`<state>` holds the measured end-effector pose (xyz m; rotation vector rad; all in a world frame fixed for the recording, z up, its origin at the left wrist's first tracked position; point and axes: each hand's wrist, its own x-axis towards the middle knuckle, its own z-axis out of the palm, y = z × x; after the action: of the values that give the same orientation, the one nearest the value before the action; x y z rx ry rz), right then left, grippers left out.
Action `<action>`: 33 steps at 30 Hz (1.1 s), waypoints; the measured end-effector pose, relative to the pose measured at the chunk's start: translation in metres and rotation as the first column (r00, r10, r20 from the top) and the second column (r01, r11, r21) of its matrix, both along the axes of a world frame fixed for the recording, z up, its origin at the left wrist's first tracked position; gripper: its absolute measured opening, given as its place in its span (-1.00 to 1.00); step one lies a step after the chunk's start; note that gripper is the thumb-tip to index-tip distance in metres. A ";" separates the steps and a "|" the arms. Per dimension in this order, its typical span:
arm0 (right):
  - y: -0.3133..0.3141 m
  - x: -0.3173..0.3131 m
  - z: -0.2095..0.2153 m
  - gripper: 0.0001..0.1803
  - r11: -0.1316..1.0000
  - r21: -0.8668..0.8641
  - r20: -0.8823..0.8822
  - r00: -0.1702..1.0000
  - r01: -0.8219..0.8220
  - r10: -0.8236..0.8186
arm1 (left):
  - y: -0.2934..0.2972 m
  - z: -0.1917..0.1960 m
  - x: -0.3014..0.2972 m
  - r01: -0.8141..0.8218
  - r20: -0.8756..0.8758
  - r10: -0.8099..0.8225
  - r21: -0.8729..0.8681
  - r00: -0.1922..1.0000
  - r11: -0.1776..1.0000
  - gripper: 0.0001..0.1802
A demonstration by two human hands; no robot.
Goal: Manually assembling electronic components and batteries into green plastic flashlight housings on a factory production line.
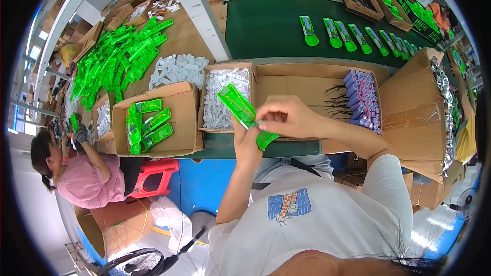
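I hold a green casing (236, 103) over the near edge of the bench (220, 145), tilted so one end points up and left and the flared end hangs down to the right. My left hand (246, 145) grips it from below, fingers closed around its body. My right hand (289, 115) works at its lower part, thumb and forefinger pressed together in a pinch; I cannot tell what, if anything, sits between the tips. A thin yellow line runs along the casing's face.

Just behind it, along the bench's near edge, stands a carton of small white parts (225, 115). To its left is an open carton (179, 103) with several more green casings; to its right, a long carton (291, 79) has purple cells (363, 99) stacked at its right end, dark leads pointing left. Beyond the cartons, a row of green pieces (343, 36) lies across the green belt (266, 25).
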<state>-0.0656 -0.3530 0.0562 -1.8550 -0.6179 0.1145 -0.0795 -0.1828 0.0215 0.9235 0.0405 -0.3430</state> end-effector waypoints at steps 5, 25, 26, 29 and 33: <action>0.011 -0.004 -0.006 -0.59 0.982 -0.166 0.372 0.928 0.093 -0.025 | 0.008 -0.010 0.009 0.068 -0.171 -0.128 -0.318 0.977 0.946 -0.53; 0.013 -0.038 -0.018 -0.87 0.827 0.009 0.579 0.672 0.562 -0.463 | -0.017 -0.014 -0.011 0.054 0.088 -0.072 0.193 0.994 0.980 -0.46; 0.011 -0.044 -0.023 -0.88 0.803 -0.054 0.654 0.628 0.594 -0.421 | -0.020 -0.012 -0.009 0.073 0.109 -0.108 0.284 0.988 0.956 -0.49; -0.005 -0.048 -0.026 -0.89 0.844 -0.056 0.575 0.708 0.533 -0.409 | -0.026 -0.011 -0.007 0.070 0.097 -0.107 0.328 0.989 0.942 -0.45; -0.101 -0.030 -0.031 -0.81 0.564 -0.510 0.569 0.746 0.650 -0.346 | -0.032 -0.013 0.000 0.201 0.094 -0.222 0.196 0.970 0.960 -0.57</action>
<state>-0.0955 -0.4535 0.0250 -2.7740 -0.2736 -0.5371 -0.0790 -0.2144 0.0086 1.1344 -0.1359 -0.4900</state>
